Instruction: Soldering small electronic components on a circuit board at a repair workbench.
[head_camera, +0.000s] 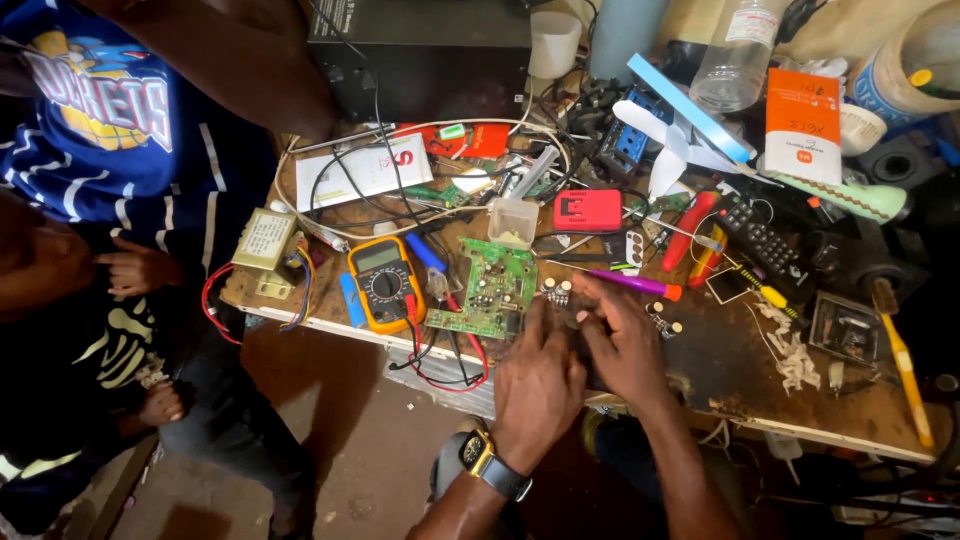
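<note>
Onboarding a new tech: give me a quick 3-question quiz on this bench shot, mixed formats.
1. True or false: both hands, left hand and right hand, rest on the workbench just right of the green circuit board.
2. Which lies left of that board? A) yellow multimeter B) red box C) remote control
3. Fill in: the left wrist wears a ____.

Key: 1 true; 2 A; 3 wristwatch. What the fingers handle is a small dark part, hidden under the hands.
</note>
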